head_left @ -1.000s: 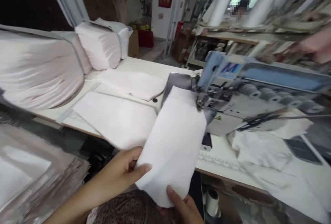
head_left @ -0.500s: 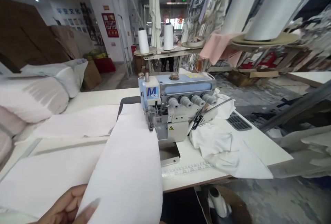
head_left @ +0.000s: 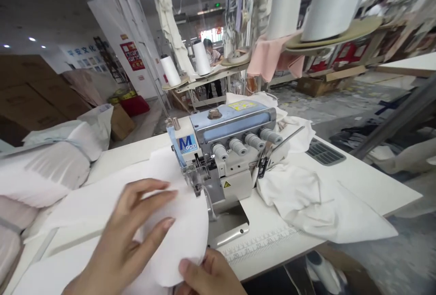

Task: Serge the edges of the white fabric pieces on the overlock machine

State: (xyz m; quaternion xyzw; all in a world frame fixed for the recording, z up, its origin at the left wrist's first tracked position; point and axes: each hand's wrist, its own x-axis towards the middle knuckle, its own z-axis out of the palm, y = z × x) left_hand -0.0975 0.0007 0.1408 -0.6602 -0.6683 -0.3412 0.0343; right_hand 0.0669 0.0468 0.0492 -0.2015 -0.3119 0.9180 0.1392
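A white fabric piece [head_left: 185,236] lies at the presser foot of a blue and white overlock sewing machine [head_left: 235,127], its rounded end towards me. Over its left part is my left hand [head_left: 132,231], fingers stretched and thumb apart; whether the fingertips touch the cloth I cannot tell. My right hand [head_left: 211,274] pinches the near edge of the piece between thumb and fingers, at the bottom of the view. Behind the machine's needle area the cloth runs on to the left.
Crumpled white cloth [head_left: 306,199] lies right of the machine, beside a printed ruler [head_left: 259,247] along the table's front edge. Bundled white pieces [head_left: 44,167] stand at the left. Thread cones [head_left: 170,71] rise behind, where a person [head_left: 213,54] sits.
My left hand has let go of the fabric's near left part and moved up and right over it. My right hand has come into view, gripping the near edge. The view has tilted.
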